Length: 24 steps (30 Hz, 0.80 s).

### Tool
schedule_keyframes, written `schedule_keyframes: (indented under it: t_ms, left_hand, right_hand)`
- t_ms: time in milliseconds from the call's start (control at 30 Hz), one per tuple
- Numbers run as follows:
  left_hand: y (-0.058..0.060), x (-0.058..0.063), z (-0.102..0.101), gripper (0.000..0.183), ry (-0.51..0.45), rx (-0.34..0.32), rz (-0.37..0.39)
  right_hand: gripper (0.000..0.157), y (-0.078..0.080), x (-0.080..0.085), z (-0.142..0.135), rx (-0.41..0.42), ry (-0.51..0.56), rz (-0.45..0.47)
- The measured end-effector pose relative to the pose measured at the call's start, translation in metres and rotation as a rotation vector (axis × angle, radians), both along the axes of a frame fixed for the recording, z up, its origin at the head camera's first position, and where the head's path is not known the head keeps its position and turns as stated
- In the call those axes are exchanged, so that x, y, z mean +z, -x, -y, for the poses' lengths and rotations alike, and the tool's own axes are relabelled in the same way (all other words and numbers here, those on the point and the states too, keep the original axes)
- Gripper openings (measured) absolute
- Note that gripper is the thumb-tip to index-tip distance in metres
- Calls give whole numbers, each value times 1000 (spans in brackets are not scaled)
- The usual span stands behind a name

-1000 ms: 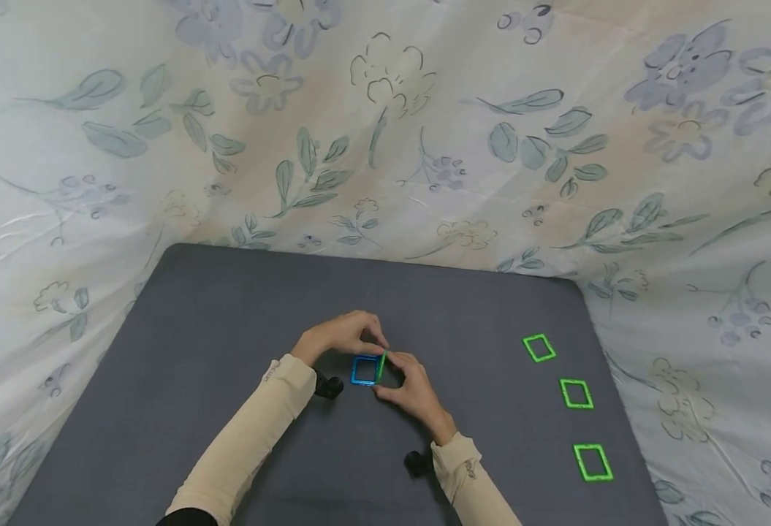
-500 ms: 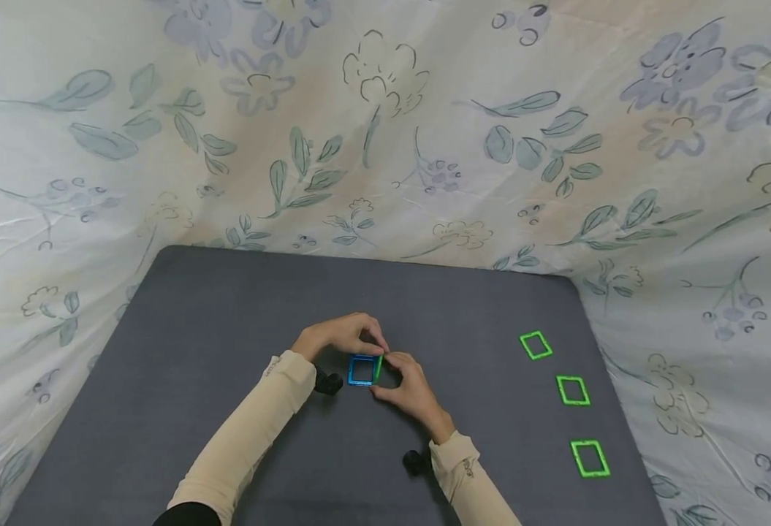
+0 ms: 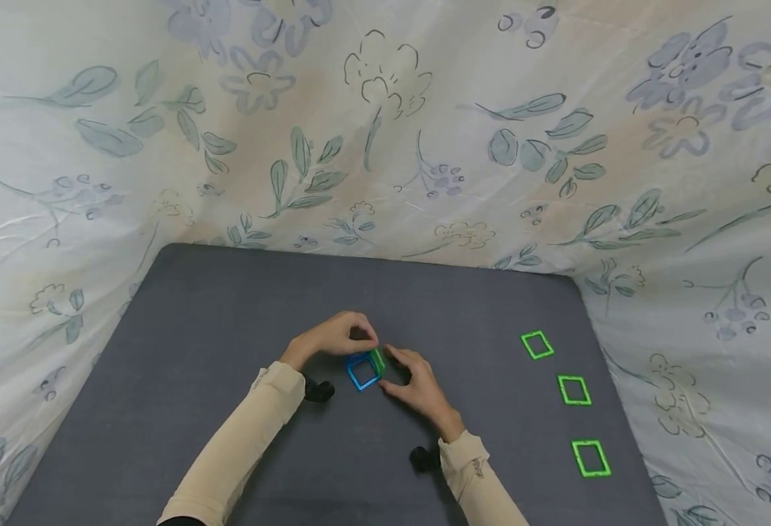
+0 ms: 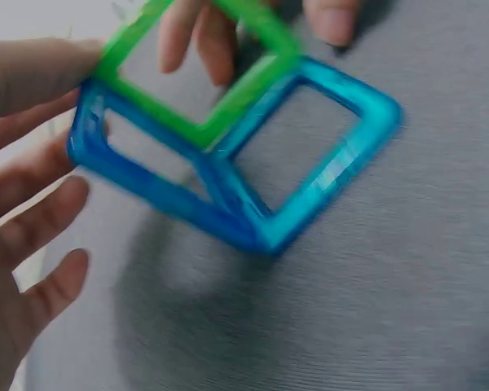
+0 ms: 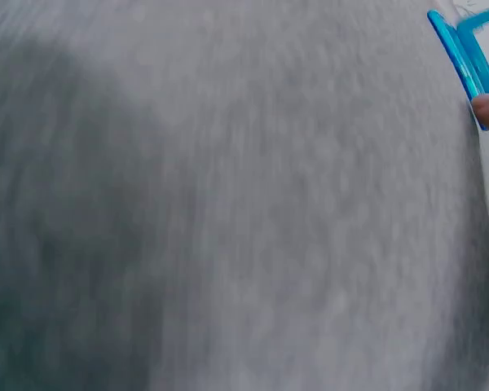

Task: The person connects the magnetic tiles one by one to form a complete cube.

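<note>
Joined blue frames (image 4: 334, 167), two hollow squares meeting at an angle along one edge, sat on the dark grey bench (image 3: 227, 307) between my two hands. Against them a green frame (image 3: 378, 361) stood raised along the right side, so that all three met at one corner. My left hand (image 3: 334, 336), just beyond the blue frames, pinched the green frame by its corner, thumb and finger together, while its other fingers were parted beside the blue edge. My right hand (image 3: 419, 383), just right of the blue frames, was spread, thumb apart from the fingers around the outside of the green frame; I cannot tell whether it touched. Well apart to the right of the blue frames lay three loose green squares: one slightly farther from me than they were (image 3: 543, 356), one a little nearer (image 3: 578, 402), one nearest me (image 3: 596, 475). Black wrist cameras (image 3: 319, 391) showed left of and nearer me than the blue frames, at the cuffs of my cream sleeves (image 3: 237, 431). Beyond the blue frames, past the far edge, hung a pale flowered cloth (image 3: 392, 146).
</note>
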<state>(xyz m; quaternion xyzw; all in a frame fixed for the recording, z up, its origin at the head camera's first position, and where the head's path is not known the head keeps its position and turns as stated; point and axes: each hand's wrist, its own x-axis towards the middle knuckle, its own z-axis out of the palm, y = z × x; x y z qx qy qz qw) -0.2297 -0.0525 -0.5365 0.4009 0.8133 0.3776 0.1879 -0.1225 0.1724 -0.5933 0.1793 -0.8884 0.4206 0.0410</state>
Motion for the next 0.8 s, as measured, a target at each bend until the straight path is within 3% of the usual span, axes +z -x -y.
schedule_keyframes:
  t_ms: [200,467,600,800]
  left_hand:
    - [-26,-19,8,11,-119,291,-114]
    - [-56,-35,-5,8,-231,639,-212]
    - [-64,-36,-12,9,-265,716,-247]
    - [-67,-37,-16,9,-258,734,-228]
  right_hand:
    - [63,-4,0,-8,-50,21,1]
    - [57,-9,-1,-12,-67,37,-14]
    - [56,-12,-1,-15,-76,38,-25]
    - [54,-16,-1,-18,-77,38,-43]
